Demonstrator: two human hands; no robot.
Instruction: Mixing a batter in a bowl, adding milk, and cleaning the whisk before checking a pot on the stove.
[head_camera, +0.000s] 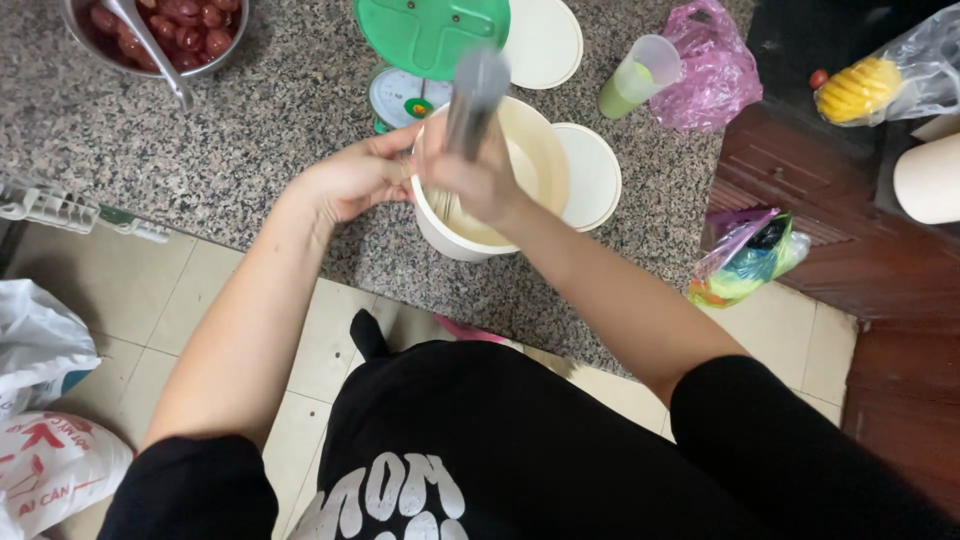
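— Where are the hands?
— Left hand (350, 178) grips the tub (535, 150) rim; right hand (478, 172) is clenched on a whisk (474, 100), blurred, inside it.
— Room around?
— Tub sits near the counter (280, 110) edge, below the hands. Scale (405, 95) just beyond, lid (592, 175) touching right, bowl (160, 35) well left.

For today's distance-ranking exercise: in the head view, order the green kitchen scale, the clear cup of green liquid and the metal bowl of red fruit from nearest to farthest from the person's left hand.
1. Green kitchen scale, just above the left hand.
2. Metal bowl of red fruit, up at the left corner.
3. Clear cup of green liquid, off to the right beyond the white tub.
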